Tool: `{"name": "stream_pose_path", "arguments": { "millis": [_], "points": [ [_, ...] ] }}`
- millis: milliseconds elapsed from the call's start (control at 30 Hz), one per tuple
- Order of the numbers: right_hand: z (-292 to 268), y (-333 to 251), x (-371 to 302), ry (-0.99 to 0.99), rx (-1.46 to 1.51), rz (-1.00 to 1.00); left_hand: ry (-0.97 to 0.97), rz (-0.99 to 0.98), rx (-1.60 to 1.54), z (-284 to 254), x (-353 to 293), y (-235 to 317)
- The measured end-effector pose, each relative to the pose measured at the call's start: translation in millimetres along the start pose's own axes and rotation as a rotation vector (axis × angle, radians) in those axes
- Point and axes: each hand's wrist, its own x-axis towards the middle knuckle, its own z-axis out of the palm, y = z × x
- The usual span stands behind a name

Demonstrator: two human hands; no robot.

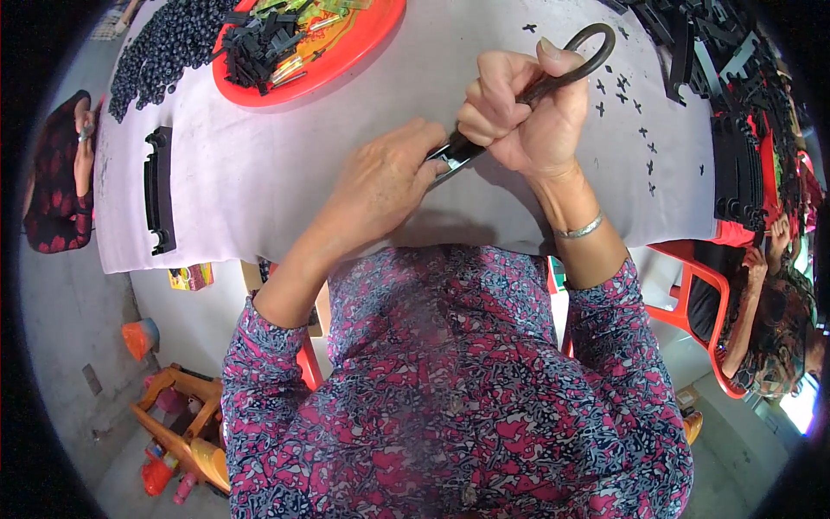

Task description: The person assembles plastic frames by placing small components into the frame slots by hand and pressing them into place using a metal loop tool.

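Note:
In my right hand (536, 117) is a dark tool with a curved loop handle (596, 54), gripped with the fingers wrapped round its shaft. The loop sticks out past my thumb, up and to the right. Close to its lower end, my left hand (389, 177) pinches a narrow black piece (456, 157) with a shiny edge. My hands meet along this piece over the near part of the table. My left fingers partly hide it, and where tool and piece join cannot be made out.
A red tray (333, 73) with black strips and clear pieces lies ahead. Small black round parts (173, 52) are heaped far left, near a black bracket (159, 190). Small black cross-shaped pieces (622, 85) lie right; black parts (739, 173) are stacked beyond. Other people sit at both sides.

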Motion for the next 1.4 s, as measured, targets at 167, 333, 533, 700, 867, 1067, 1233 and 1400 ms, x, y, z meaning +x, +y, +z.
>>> {"name": "stream_pose_path", "arguments": {
  "millis": [167, 333, 533, 700, 867, 1067, 1233, 1400],
  "points": [
    [0.2, 5.9, -0.1, -0.053, 0.032, 0.015, 0.025, 0.035, -0.024, 4.0, 0.1, -4.2],
    [5.5, 8.4, -0.6, -0.052, -0.014, -0.006, 0.037, 0.054, -0.033, 6.2, -0.6, -7.7],
    [3.1, 8.4, 0.5, -0.056, -0.025, -0.003, 0.038, 0.068, -0.091, 1.2, -1.7, -12.1],
    [2.2, 7.0, -0.2, -0.027, -0.013, 0.019, 0.025, 0.068, -0.091, -1.0, -4.9, -11.3],
    [-4.0, 7.4, 0.2, -0.03, 0.085, 0.03, 0.063, 0.124, -0.051, -2.2, -5.1, -11.1],
    [-9.8, 5.1, 0.1, -0.087, 0.1, -0.003, 0.127, 0.225, 0.062, -1.4, -5.3, -11.1],
    [-10.4, 4.4, 0.0, -0.08, 0.063, -0.015, 0.108, 0.23, 0.064, -0.2, -4.6, -13.3],
    [-7.4, 3.9, -0.9, -0.066, 0.067, -0.005, 0.126, 0.226, 0.144, 2.0, -5.6, -11.2]
  ]
}}
